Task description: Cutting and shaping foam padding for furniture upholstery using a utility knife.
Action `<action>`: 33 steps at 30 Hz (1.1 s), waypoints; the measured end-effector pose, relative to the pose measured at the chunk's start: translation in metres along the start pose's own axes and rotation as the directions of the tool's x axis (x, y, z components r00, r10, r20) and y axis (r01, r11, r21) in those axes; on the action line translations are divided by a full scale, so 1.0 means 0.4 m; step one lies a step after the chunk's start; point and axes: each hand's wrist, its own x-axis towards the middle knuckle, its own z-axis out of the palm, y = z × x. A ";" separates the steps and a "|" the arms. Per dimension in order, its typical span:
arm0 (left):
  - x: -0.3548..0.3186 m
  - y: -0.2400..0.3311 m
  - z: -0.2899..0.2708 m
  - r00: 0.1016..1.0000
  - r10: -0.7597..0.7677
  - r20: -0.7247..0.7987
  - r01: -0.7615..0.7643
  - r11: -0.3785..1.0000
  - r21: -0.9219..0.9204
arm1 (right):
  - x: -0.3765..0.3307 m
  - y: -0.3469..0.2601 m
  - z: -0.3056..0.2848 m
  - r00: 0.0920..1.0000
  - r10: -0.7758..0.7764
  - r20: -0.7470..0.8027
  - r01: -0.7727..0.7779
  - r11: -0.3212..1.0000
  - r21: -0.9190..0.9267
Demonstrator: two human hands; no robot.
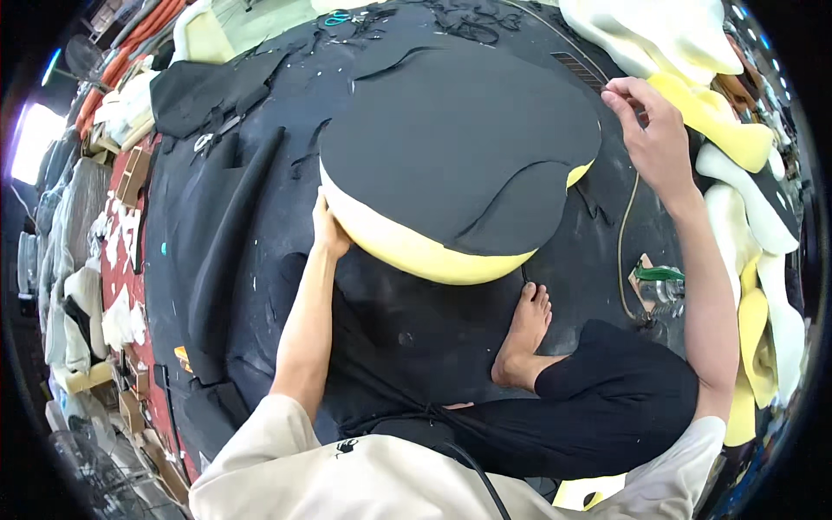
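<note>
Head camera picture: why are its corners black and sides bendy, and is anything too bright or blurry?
Head view: the fisheye lens blackens the corners and bends things near the rim; head view: a bright patch glares at the left edge, purple-fringed; head view: the white foam at upper right looks washed out, while the left hand and right hand look fairly clear.

cover (451, 130): dark grey | foam cushion (425, 263): yellow, white | shirt (373, 477): beige | trousers (607, 399): black
</note>
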 end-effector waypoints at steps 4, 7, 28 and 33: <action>-0.158 -0.024 0.071 0.898 0.306 0.316 -0.155 0.892 -0.424 | 0.025 -0.009 -0.040 0.996 0.090 0.011 -0.091 0.993 0.079; -0.199 -0.112 0.141 0.907 0.303 0.291 -0.092 0.819 -0.567 | 0.058 0.003 -0.079 0.995 -0.016 -0.099 0.027 0.994 0.110; -0.229 -0.209 0.182 0.972 0.230 0.045 -0.212 0.944 -0.251 | 0.021 -0.108 -0.120 0.989 -0.025 -0.145 0.043 0.992 0.123; -0.246 -0.098 0.045 0.968 0.061 0.243 -0.032 0.992 -0.122 | 0.059 -0.117 -0.101 0.993 0.073 -0.093 -0.042 0.953 0.299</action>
